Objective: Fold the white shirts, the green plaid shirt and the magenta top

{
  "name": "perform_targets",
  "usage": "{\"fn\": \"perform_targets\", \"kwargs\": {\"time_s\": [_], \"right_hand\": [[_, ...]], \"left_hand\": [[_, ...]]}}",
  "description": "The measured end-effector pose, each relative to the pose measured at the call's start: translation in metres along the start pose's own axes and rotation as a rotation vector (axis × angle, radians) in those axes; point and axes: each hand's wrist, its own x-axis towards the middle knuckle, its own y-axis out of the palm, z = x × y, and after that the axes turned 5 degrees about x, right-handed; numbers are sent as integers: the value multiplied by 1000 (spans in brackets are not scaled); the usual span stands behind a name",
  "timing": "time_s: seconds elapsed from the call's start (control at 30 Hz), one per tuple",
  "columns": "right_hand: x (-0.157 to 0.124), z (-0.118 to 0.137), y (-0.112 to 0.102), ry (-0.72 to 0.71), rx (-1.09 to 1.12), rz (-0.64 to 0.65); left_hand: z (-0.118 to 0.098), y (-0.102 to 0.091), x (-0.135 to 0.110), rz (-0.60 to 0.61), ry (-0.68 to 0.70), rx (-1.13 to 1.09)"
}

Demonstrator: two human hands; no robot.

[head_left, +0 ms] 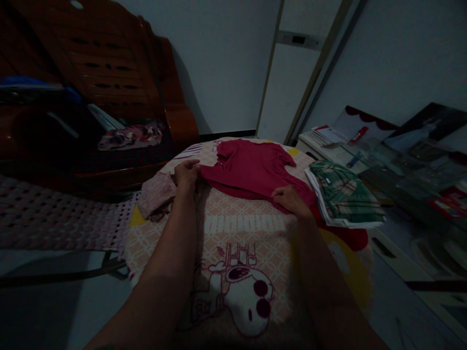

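A dark pink short-sleeved shirt (251, 165) lies spread across the far half of a round table covered with a patterned cloth (237, 238). My left hand (187, 174) pinches the shirt's left near corner and draws it out to a point. At the shirt's near edge, toward the right, my right hand (291, 199) is closed on the fabric. Beside my left hand rests a folded pale pink garment (156, 194). To the right of the shirt sits a stack of folded clothes with a green plaid shirt (343, 189) on top.
A carved wooden bench (109, 63) with a crumpled patterned cloth (133, 136) stands at the back left. A woven seat (65, 214) adjoins the table's left side. On the right is a cabinet with papers (328, 136) and glass shelving. A tall white unit (292, 82) stands behind.
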Motion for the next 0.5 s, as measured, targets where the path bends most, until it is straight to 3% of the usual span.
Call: {"fn": "perform_targets", "kwargs": {"time_s": [0.1,0.27,0.5], "right_hand": [[-5,-4,-12,52,147,28],[-10,2,-17,72,146,226],[-6,30,8,-80,53,131]], "left_hand": [[-1,0,0,14,7,-33],[1,2,3,16,9,-36],[1,2,3,17,-5,3]]}}
